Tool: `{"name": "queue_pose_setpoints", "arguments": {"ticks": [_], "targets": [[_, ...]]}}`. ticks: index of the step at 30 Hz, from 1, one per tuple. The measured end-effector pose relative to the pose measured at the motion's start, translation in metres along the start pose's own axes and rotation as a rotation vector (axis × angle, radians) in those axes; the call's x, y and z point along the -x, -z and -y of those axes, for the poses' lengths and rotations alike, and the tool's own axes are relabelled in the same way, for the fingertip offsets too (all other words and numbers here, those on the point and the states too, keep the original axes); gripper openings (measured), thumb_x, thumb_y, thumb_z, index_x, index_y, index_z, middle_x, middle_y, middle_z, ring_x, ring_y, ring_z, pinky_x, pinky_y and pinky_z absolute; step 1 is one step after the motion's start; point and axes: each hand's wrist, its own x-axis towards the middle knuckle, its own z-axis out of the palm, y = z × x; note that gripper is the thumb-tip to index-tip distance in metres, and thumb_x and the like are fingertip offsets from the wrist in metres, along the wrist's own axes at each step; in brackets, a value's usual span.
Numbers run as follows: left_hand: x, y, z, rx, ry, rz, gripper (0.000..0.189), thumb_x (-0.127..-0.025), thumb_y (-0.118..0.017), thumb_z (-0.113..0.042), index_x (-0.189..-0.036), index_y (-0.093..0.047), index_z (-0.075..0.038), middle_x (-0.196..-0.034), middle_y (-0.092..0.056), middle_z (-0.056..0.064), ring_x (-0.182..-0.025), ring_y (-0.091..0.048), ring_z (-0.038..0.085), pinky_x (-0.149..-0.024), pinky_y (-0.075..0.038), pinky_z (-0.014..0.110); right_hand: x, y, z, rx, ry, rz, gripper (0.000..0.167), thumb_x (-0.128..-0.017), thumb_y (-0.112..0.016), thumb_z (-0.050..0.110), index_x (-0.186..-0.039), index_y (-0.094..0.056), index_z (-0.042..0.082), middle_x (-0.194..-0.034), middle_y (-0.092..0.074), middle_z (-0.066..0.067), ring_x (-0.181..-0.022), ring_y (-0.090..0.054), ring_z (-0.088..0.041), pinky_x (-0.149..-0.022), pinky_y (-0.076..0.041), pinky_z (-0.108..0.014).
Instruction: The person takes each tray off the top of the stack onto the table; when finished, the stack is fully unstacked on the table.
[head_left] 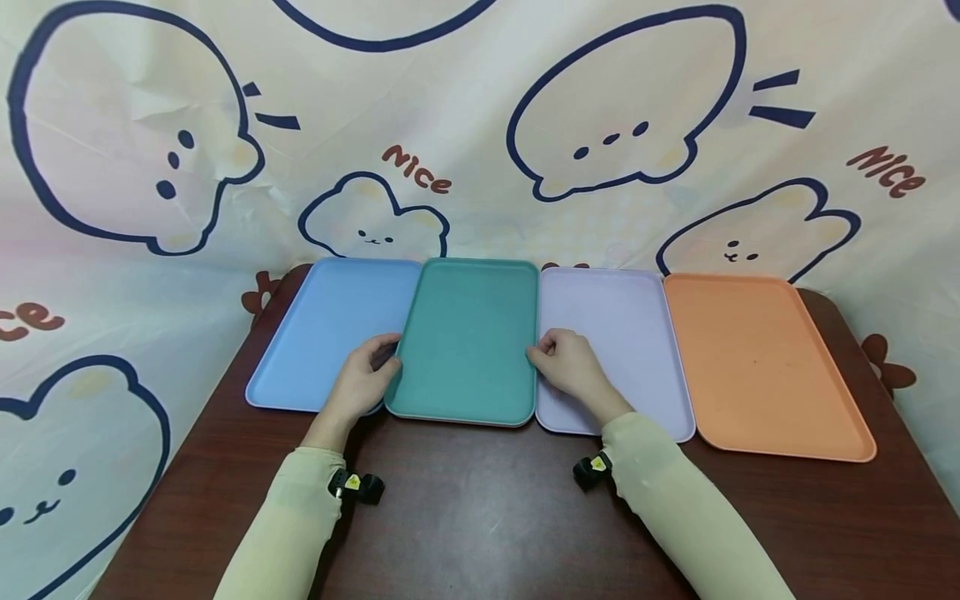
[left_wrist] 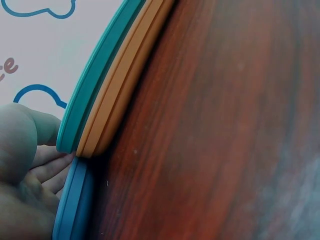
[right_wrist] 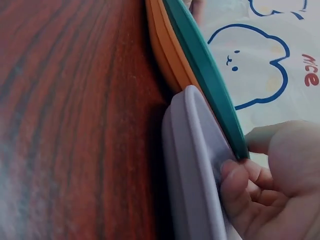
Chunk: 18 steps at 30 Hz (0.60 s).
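Observation:
A green tray [head_left: 468, 342] lies on top of an orange tray [left_wrist: 117, 82], whose rim shows beneath it in both wrist views. My left hand [head_left: 360, 382] pinches the green tray's left edge, thumb over the rim and fingers below it. At the opposite edge my right hand [head_left: 572, 363] pinches the green rim between thumb and curled fingers. To the left a blue tray [head_left: 341, 321] sits partly under my left hand. On the other side a lavender tray [head_left: 611, 333] lies under my right hand and forearm.
Another orange tray [head_left: 761, 367] lies at the far right, beside the lavender one. All of them rest on a dark brown wooden table [head_left: 457, 508]. A pale printed cloth [head_left: 480, 125] hangs behind the table's back edge.

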Motion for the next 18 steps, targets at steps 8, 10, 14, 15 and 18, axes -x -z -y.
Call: {"name": "queue_pose_setpoints", "arguments": {"ticks": [8,10,14,15,18], "targets": [[0.000,0.000,0.000,-0.005,0.000,-0.006,0.050,-0.113,-0.049,-0.011,-0.161,-0.045,0.001,-0.166,-0.044,0.028,-0.157,-0.042,0.046,-0.126,-0.041,0.060,-0.002,-0.003,0.003,0.075,0.036,-0.051,0.025,-0.097,-0.065,0.014,-0.073,-0.060,0.012,-0.060,-0.050,0.004,-0.058,-0.048,-0.015,-0.061,-0.041,-0.028],[0.000,-0.001,-0.001,-0.002,0.000,-0.007,0.049,-0.113,-0.049,-0.012,-0.161,-0.046,0.001,-0.166,-0.045,0.028,-0.156,-0.042,0.046,-0.126,-0.041,0.060,0.000,-0.002,0.004,0.054,0.037,-0.078,0.023,-0.095,-0.065,0.012,-0.072,-0.063,0.010,-0.060,-0.053,0.003,-0.058,-0.049,-0.014,-0.061,-0.042,-0.028],[0.001,-0.001,-0.001,0.006,-0.009,-0.005,0.049,-0.113,-0.050,-0.011,-0.160,-0.047,0.002,-0.166,-0.045,0.028,-0.156,-0.042,0.045,-0.126,-0.041,0.060,0.004,0.001,0.006,0.016,0.025,-0.125,0.017,-0.091,-0.066,0.011,-0.076,-0.070,0.007,-0.061,-0.062,-0.001,-0.057,-0.054,-0.013,-0.060,-0.046,-0.027],[0.001,-0.001,-0.001,0.012,-0.014,-0.001,0.049,-0.113,-0.049,-0.012,-0.160,-0.047,0.002,-0.166,-0.045,0.028,-0.157,-0.042,0.045,-0.126,-0.041,0.060,0.005,0.003,0.006,-0.002,0.014,-0.127,0.015,-0.091,-0.066,0.011,-0.079,-0.072,0.005,-0.063,-0.065,-0.003,-0.056,-0.057,-0.012,-0.058,-0.048,-0.026],[0.002,0.001,-0.001,0.026,-0.025,0.002,0.048,-0.114,-0.048,-0.013,-0.160,-0.047,0.002,-0.166,-0.045,0.027,-0.157,-0.042,0.045,-0.126,-0.041,0.060,0.008,0.005,0.005,-0.059,-0.024,-0.131,0.016,-0.093,-0.065,0.012,-0.089,-0.076,0.000,-0.069,-0.073,-0.009,-0.053,-0.063,-0.011,-0.055,-0.053,-0.025]]}}
